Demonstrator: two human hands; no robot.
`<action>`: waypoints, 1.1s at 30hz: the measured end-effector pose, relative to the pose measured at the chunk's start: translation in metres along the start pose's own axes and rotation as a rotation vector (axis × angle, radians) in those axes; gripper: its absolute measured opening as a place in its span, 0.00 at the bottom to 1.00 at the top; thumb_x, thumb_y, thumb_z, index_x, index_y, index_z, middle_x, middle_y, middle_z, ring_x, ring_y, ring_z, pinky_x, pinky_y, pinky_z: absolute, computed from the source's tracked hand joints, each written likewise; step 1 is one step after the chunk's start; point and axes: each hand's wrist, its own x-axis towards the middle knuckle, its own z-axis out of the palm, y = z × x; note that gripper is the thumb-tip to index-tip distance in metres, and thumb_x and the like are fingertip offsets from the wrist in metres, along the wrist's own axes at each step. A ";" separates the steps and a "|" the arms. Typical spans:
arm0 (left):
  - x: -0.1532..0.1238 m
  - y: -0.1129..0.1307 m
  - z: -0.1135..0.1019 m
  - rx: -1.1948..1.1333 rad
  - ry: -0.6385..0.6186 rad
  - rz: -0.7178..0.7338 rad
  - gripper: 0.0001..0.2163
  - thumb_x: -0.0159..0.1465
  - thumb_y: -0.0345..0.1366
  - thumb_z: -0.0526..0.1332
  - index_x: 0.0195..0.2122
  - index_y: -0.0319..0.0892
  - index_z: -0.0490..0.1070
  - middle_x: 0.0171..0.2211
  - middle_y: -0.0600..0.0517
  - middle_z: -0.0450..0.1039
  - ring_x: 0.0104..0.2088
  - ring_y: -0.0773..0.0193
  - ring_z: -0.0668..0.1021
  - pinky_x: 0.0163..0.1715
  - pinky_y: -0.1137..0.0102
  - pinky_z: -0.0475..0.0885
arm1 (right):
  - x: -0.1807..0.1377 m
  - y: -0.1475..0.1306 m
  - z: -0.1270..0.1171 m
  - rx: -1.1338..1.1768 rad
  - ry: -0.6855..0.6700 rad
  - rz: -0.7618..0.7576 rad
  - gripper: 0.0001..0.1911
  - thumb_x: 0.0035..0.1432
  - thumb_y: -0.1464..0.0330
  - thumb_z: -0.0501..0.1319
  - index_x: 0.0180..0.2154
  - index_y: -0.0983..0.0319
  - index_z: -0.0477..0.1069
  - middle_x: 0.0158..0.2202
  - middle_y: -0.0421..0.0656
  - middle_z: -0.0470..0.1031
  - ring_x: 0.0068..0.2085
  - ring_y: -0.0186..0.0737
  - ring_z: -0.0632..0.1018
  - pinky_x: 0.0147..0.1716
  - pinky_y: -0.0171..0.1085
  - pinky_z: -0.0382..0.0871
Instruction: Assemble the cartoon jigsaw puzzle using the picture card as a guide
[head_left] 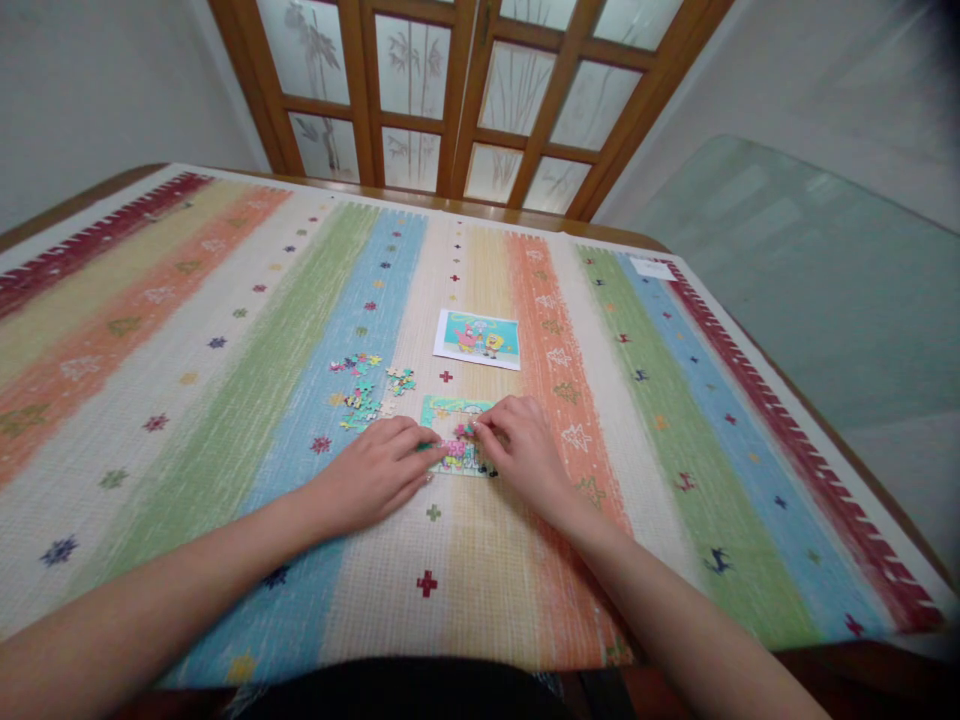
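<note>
Left hand (396, 458): fingers loosely spread, touching puzzle (429, 408), toward table's (45, 224) near edge
Right hand (521, 440): apparently pinching pink piece (466, 430)
Puzzle step: likely fitting
Next move: calls for careful alignment

Puzzle (454, 458) ptly hidden by hands (386, 460) (525, 450), loose pcs (363, 402) too sm. to tell

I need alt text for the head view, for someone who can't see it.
A person's left hand and right hand work at a partly filled jigsaw on a striped tablecloth; the left touches its edge, the right seems to pinch a pink piece. Loose pieces lie to the left, a cartoon picture beyond.
</note>
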 end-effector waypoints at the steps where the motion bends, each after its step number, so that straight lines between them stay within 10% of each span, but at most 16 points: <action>1: 0.000 0.002 0.002 0.036 -0.003 0.017 0.17 0.75 0.37 0.53 0.62 0.44 0.66 0.56 0.46 0.71 0.55 0.51 0.69 0.56 0.55 0.65 | 0.000 -0.002 0.001 -0.024 -0.006 0.011 0.11 0.68 0.65 0.60 0.34 0.59 0.76 0.34 0.44 0.74 0.41 0.46 0.70 0.42 0.43 0.59; 33: 0.001 0.009 0.012 0.251 -0.138 0.053 0.22 0.77 0.42 0.44 0.67 0.39 0.61 0.70 0.44 0.56 0.68 0.53 0.62 0.69 0.58 0.49 | -0.001 0.002 0.003 -0.483 0.002 -0.309 0.06 0.68 0.68 0.59 0.38 0.59 0.74 0.36 0.45 0.75 0.43 0.47 0.67 0.44 0.43 0.54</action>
